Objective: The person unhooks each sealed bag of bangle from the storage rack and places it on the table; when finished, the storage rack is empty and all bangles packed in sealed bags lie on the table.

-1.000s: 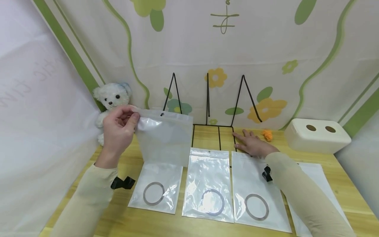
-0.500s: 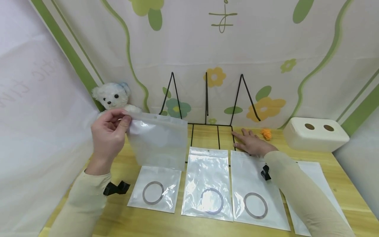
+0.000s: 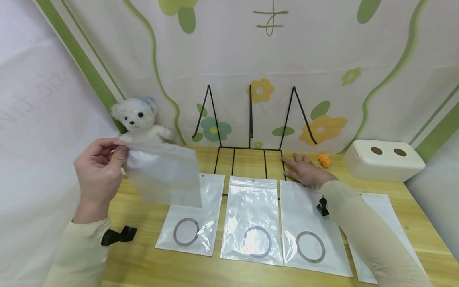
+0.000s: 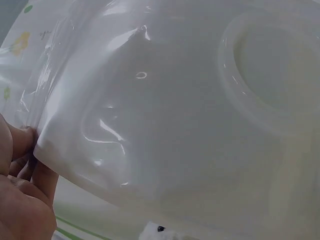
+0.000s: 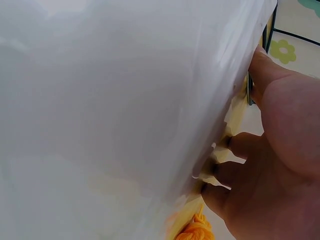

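My left hand (image 3: 100, 171) pinches a white translucent zip bag (image 3: 165, 171) by its upper left corner, between thumb and fingers. The bag hangs raised over the table's left side, and a pale ring (image 4: 229, 75) shows through it in the left wrist view. Beneath it lies a flat zip bag (image 3: 208, 211) with a ring visible inside, partly covered in the head view. My right hand (image 3: 306, 171) rests with spread fingers at the right side of the black wire rack (image 3: 251, 111), above the top edge of another flat bag (image 3: 305, 215).
A middle bag (image 3: 252, 207) lies beside these, and one more bag (image 3: 380, 211) is partly hidden by the right sleeve. A white teddy bear (image 3: 138, 119) sits back left. An orange yarn bundle (image 3: 323, 160) and a cream box (image 3: 383, 161) with two holes stand back right.
My left hand has carried the zip bag leftward and a little down, away from the rack's left prong, uncovering more of the flat bag beneath. The right hand has stayed put.
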### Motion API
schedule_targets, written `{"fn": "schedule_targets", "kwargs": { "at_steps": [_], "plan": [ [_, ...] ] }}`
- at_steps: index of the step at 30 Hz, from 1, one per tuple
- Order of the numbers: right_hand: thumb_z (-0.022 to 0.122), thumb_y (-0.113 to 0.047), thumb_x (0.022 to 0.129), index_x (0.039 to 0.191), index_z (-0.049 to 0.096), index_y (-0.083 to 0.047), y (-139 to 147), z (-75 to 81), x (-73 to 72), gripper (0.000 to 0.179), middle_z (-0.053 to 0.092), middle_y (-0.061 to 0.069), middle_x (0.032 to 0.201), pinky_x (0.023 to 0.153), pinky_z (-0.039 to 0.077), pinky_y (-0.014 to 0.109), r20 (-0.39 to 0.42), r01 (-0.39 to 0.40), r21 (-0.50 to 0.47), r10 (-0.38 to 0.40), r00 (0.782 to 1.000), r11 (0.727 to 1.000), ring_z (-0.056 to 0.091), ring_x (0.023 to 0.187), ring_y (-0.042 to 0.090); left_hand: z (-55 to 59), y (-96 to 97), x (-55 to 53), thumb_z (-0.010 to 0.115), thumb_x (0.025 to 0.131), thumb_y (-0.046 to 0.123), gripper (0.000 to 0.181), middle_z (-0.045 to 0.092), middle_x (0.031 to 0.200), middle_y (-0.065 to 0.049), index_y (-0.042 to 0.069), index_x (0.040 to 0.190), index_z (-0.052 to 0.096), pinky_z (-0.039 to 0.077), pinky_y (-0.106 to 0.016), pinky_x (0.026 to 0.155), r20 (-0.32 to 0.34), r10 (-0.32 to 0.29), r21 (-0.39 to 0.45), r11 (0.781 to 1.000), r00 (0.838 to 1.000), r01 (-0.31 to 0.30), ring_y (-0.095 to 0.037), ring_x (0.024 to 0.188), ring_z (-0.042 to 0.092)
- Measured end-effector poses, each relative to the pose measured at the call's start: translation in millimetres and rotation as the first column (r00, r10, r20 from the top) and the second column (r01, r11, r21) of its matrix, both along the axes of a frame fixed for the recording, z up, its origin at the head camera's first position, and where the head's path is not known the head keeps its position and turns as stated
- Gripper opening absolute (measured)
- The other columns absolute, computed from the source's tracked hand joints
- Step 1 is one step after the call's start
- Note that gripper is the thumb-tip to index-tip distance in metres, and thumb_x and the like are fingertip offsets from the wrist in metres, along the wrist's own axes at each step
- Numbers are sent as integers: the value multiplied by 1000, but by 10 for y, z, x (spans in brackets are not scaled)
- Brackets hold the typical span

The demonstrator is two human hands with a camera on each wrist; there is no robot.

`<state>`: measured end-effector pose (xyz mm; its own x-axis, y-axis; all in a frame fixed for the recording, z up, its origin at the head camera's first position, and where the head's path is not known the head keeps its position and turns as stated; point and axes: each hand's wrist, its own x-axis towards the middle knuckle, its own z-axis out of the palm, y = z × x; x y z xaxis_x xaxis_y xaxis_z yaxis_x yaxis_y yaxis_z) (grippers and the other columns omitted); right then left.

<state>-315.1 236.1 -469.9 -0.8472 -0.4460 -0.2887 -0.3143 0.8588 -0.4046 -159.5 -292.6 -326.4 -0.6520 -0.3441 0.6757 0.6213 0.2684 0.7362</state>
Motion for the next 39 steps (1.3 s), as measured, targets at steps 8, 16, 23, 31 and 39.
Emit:
{"fn": "schedule_targets", "kwargs": {
  "at_steps": [8,16,23,31,39],
  "plan": [
    [48,-45,116,175,20,-16,9,19,3,72,-1,38,176,124,6,83,-6,-17,-3,17,1000,1000,-4,158,69,18,-244,124,71,93,-15,17,79,83,4,1,93,79,56,-10,66,55,49,56,997,997,-52,-3,73,74],
    [49,-45,116,175,21,-16,-12,21,2,71,-1,38,176,124,5,83,3,-9,-4,9,1000,1000,-5,158,69,26,-523,239,69,93,-15,21,78,79,9,4,89,79,43,-10,52,186,162,34,985,969,-171,-1,57,61],
    [49,-44,116,174,21,-15,-14,44,8,71,-1,39,175,124,5,84,2,-14,-4,14,1000,1000,-5,158,70,-33,-825,310,71,97,-7,17,76,78,16,8,94,78,40,-10,48,389,239,-61,970,889,-234,0,52,51],
    [49,-44,116,174,21,-14,15,40,3,72,-1,39,175,123,7,85,-4,-13,5,13,1000,1000,-3,156,71,-155,-1173,210,65,108,15,8,64,88,34,22,108,69,51,-7,64,630,292,-347,935,720,-76,10,79,58],
    [48,-43,116,174,20,-14,-8,22,4,71,-1,39,175,124,6,84,-10,-24,-5,24,1000,1000,-4,157,71,-388,-1282,-70,59,112,23,8,57,93,30,17,116,64,53,-12,66,701,338,-384,921,629,-66,8,84,55]
  ]
}}
